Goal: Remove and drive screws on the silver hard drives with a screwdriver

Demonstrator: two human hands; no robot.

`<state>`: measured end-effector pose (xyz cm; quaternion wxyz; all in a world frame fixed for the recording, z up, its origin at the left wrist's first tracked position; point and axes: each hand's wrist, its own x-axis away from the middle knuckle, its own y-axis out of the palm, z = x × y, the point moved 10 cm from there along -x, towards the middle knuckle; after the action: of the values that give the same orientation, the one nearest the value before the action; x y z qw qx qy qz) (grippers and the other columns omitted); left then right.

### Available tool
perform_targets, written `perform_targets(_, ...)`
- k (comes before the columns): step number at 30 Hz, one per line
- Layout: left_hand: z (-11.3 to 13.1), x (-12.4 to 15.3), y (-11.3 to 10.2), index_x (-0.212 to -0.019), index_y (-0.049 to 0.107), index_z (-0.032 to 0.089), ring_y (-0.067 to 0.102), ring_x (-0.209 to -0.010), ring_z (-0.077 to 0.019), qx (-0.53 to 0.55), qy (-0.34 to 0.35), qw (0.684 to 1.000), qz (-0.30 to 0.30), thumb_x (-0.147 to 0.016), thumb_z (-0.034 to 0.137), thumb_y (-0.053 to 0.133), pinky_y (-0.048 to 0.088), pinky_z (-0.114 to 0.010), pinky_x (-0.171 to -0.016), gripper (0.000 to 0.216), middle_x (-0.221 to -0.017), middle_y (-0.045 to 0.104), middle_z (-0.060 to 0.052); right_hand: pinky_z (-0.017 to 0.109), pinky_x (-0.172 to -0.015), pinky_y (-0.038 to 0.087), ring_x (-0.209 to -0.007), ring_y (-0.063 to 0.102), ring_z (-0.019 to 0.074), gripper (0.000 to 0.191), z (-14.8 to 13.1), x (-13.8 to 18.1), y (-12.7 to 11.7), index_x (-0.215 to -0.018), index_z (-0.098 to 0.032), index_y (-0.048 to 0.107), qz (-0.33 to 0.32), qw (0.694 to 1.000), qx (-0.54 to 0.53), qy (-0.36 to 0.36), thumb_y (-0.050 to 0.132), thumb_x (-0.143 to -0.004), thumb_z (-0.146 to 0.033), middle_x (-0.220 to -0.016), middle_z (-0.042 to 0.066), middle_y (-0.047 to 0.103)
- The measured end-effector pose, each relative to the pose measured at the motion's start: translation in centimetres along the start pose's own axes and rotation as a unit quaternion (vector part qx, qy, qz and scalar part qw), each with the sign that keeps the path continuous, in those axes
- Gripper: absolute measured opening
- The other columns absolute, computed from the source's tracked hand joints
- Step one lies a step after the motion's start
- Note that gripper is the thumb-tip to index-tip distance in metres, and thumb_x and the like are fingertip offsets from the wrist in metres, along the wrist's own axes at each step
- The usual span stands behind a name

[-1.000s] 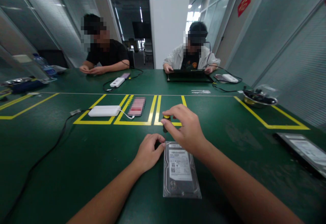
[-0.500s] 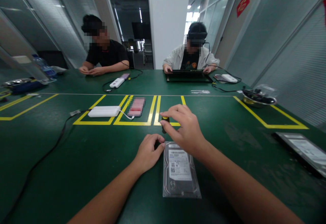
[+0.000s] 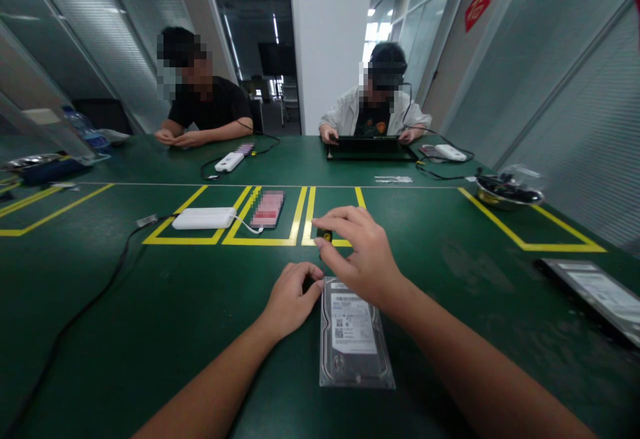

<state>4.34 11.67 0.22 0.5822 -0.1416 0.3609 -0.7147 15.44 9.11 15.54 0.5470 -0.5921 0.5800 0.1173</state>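
A silver hard drive [image 3: 350, 332] with a white label lies flat on the green table in front of me. Thumb and fingers of my left hand [image 3: 295, 296] are curled together at its far left corner, closed on something I cannot make out. Just beyond that corner, my right hand [image 3: 363, 246] grips the short black-and-yellow handle of a screwdriver [image 3: 326, 234] between thumb and fingertips. The handle stands about upright; its shaft and tip are hidden.
A second hard drive [image 3: 600, 292] lies at the right. Beyond my hands are a white power bank [image 3: 205, 218], a phone [image 3: 269, 209] and a bowl of dark items [image 3: 510, 196]. A black cable [image 3: 95, 299] runs down the left. Two people sit opposite, one holding a dark panel [image 3: 370, 149].
The screwdriver handle has turned and tilted slightly in my right fingers, and their tips have shifted a little. My left hand and the hard drive have stayed in place.
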Motion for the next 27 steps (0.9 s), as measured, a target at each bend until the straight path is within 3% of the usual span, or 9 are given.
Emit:
perform_targets(3,0.03,0.01,0.07,-0.087,0.062,0.020,0.055,-0.088,-0.0223,0.002,0.002,1.000,-0.001,-0.087,0.022,0.059,0.041,-0.034,-0.080,0.003,-0.089,0.065,-0.001,0.035,-0.081,0.045,-0.091,0.055,0.0197,0.021,-0.05,0.04,-0.15,-0.106,-0.013,0.071,0.007,1.000,0.006,0.000,0.066,-0.087,-0.021,-0.096,0.007,0.060)
perform_targets(8,-0.02,0.02,0.04,-0.087,0.062,0.019,0.054,-0.088,-0.0229,0.001,0.000,1.000,0.002,-0.087,0.023,0.059,0.040,-0.035,-0.080,0.004,-0.088,0.064,-0.002,0.036,-0.089,0.044,-0.098,0.057,0.0190,0.026,-0.45,0.11,0.06,-0.109,-0.013,0.067,-0.007,1.000,-0.011,-0.019,0.055,-0.087,-0.009,-0.104,0.006,0.065)
perform_targets(15,0.05,0.07,-0.05,-0.089,0.062,0.020,0.055,-0.090,-0.0223,0.004,-0.002,1.000,0.000,-0.087,0.023,0.058,0.040,-0.034,-0.081,0.004,-0.090,0.065,-0.001,0.034,-0.080,0.045,-0.089,0.056,0.0195,0.014,0.16,-0.11,-0.39,-0.097,-0.012,0.070,0.015,1.000,-0.001,0.000,0.067,-0.086,-0.020,-0.093,0.007,0.061)
perform_targets(19,-0.04,0.05,-0.10,-0.087,0.061,0.020,0.054,-0.088,-0.0223,0.002,-0.003,1.000,0.003,-0.087,0.023,0.059,0.040,-0.034,-0.080,0.004,-0.088,0.065,-0.001,0.035,-0.088,0.045,-0.097,0.058,0.0187,0.023,-0.24,-0.06,-0.22,-0.106,-0.014,0.067,0.000,1.000,-0.013,-0.022,0.056,-0.086,-0.009,-0.103,0.005,0.066)
perform_targets(24,0.02,0.05,-0.06,-0.088,0.061,0.020,0.054,-0.088,-0.0218,0.003,0.001,1.000,0.000,-0.087,0.022,0.059,0.040,-0.034,-0.080,0.004,-0.089,0.064,-0.001,0.036,-0.086,0.045,-0.096,0.058,0.0196,0.021,-0.04,0.08,0.07,-0.106,-0.014,0.067,0.000,1.000,0.000,-0.014,0.066,-0.085,-0.019,-0.102,0.005,0.066)
perform_targets(27,0.01,0.05,-0.05,-0.088,0.061,0.020,0.055,-0.088,-0.0218,0.003,0.000,1.000,-0.001,-0.087,0.022,0.059,0.040,-0.034,-0.080,0.004,-0.088,0.064,-0.001,0.035,-0.086,0.046,-0.096,0.058,0.0192,0.021,-0.03,0.07,0.23,-0.106,-0.013,0.067,-0.007,1.000,0.000,-0.012,0.061,-0.086,-0.014,-0.103,0.006,0.066)
